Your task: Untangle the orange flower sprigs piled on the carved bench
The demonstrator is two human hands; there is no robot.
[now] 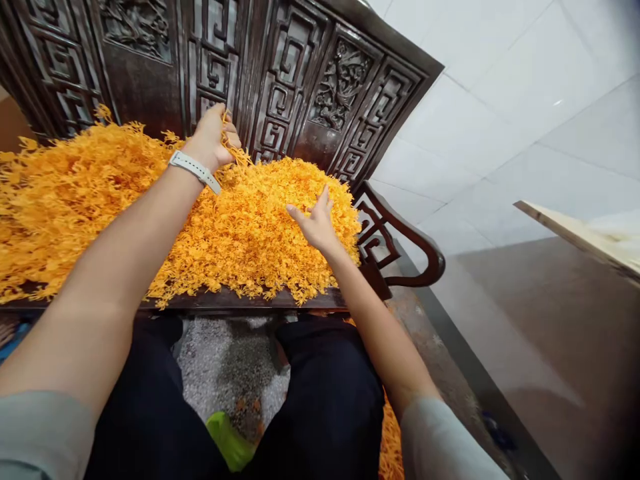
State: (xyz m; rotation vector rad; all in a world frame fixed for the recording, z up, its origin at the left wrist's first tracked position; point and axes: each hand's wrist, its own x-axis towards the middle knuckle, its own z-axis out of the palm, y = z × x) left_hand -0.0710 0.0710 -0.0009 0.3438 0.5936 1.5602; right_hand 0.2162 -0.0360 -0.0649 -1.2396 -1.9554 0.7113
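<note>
A big heap of orange plastic flower sprigs (260, 230) is spread along the seat of a dark carved wooden bench. My left hand (216, 138), with a pale watch strap on the wrist, is at the back of the heap, its fingers closed around a few orange sprigs (239, 155) that trail down toward the pile. To the right, my right hand (319, 221) hovers over or just touches the heap's right part. Its thumb and fingers are spread, and nothing shows between them.
Behind the heap rises the bench's carved back (320, 87); its curved armrest (425, 260) is at the right. My knees are against the front edge of the seat. A bright green object (230, 440) lies on the speckled floor (225, 360). A wooden board (575, 237) juts in from the right.
</note>
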